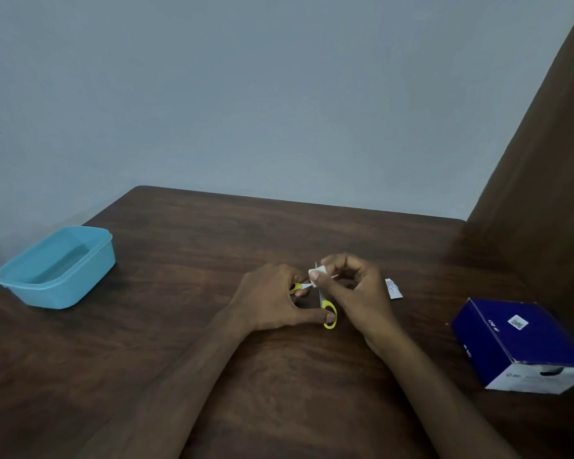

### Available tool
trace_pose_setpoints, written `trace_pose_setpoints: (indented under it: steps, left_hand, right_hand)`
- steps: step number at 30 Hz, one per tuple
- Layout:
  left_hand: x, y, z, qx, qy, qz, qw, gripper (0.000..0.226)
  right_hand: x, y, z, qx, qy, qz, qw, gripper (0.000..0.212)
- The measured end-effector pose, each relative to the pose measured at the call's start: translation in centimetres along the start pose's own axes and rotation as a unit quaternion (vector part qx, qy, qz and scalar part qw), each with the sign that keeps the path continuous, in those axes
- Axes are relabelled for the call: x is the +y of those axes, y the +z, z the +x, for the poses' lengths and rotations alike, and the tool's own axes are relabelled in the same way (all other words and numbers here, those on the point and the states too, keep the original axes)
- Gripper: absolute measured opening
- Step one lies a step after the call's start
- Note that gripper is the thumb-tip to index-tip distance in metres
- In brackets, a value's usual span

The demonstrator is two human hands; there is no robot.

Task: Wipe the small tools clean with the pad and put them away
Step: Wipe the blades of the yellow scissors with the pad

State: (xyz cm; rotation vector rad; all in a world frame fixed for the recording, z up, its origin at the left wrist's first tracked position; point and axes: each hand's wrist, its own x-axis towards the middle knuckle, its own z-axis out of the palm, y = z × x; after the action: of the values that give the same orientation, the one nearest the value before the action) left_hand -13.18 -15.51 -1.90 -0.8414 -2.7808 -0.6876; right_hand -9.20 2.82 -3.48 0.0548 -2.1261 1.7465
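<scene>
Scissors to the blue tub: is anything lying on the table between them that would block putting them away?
Nothing visible does. The scissors are in the left hand, and the table stretch leading left to the open blue tub shows only bare wood.

A dark brown wooden table (212, 376) with a rounded far corner stands against a plain, pale grey-blue wall (279, 94). A tall brown panel (544, 177), perhaps a cupboard side, rises on the right. The light is dim and even.
</scene>
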Motion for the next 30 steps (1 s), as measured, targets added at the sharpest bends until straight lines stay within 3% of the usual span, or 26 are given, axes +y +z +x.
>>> trace_pose_setpoints:
  steps: [4, 7, 14, 17, 19, 21, 30]
  left_hand:
    - [-0.1, -0.3, 0.0, -0.003, 0.005, -0.026, 1.000, 0.075]
    - [-0.1, -0.1, 0.0, -0.005, -0.003, -0.035, 0.999, 0.078]
    - [-0.3, 0.3, 0.0, -0.010, -0.007, -0.028, 1.000, 0.081]
    - [-0.3, 0.4, 0.2, -0.014, -0.017, -0.020, 1.000, 0.083]
    - [-0.6, 0.4, 0.3, -0.011, -0.019, -0.020, 1.000, 0.083]
    - [-0.5, 0.4, 0.5, -0.016, -0.013, -0.012, 1.000, 0.082]
    - [0.0, 0.3, -0.1, -0.033, -0.008, -0.031, 0.999, 0.084]
  right_hand:
    - [0.0, 0.2, 0.5, 0.008, 0.013, -0.029, 0.999, 0.027]
    - [-0.4, 0.7, 1.2, 0.029, 0.030, -0.004, 0.999, 0.035]
    - [-0.8, 1.1, 1.7, 0.108, 0.019, 0.105, 0.988, 0.029]
    - [-0.5, 0.1, 1.8, 0.027, -0.010, 0.119, 0.992, 0.030]
    - [-0.1, -0.1, 1.8, -0.049, -0.009, 0.067, 0.997, 0.027]
    - [0.7, -0.4, 2.1, -0.069, 0.002, 0.024, 0.997, 0.025]
    - [0.8, 0.5, 2.5, 0.042, 0.018, 0.071, 0.996, 0.029]
